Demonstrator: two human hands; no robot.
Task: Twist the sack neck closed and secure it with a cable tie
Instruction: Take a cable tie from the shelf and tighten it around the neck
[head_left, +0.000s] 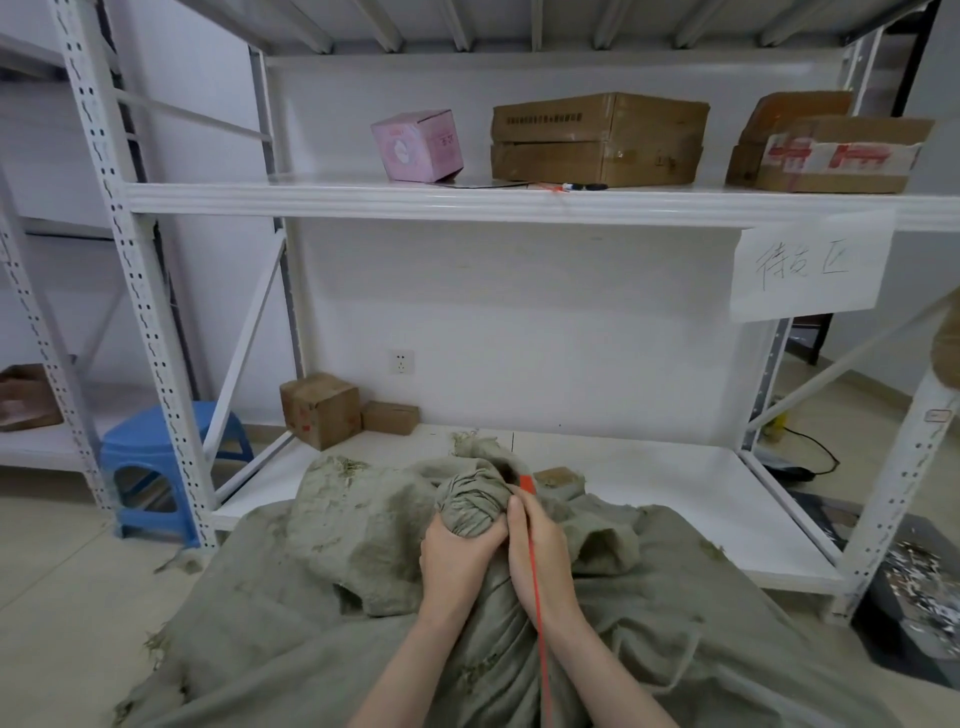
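The sack (311, 649), coarse grey-green cloth with frayed edges, lies closest to the camera and spreads across the floor from the lower edge of the view to the foot of a white shelf (675, 499). A blue stool (156, 457) stands at far left, well apart from the work. The left hand (457, 564) has its fingers curled round the neck (470, 504), which is gathered and wound into a tight knob above the fist. Just beside it, the right hand (545, 561) is closed on a red cable tie (540, 649). The tie runs lengthwise along the hand, its upper end standing just right of the knob and its tail trailing toward the camera. It is not looped round anything. In the inspector's judgement the twist is done and the tying is only beginning. The next move calls for passing the strap round the neck below the knob, feeding the tail through the head and pulling it tight, while the left grip prevents unwinding.
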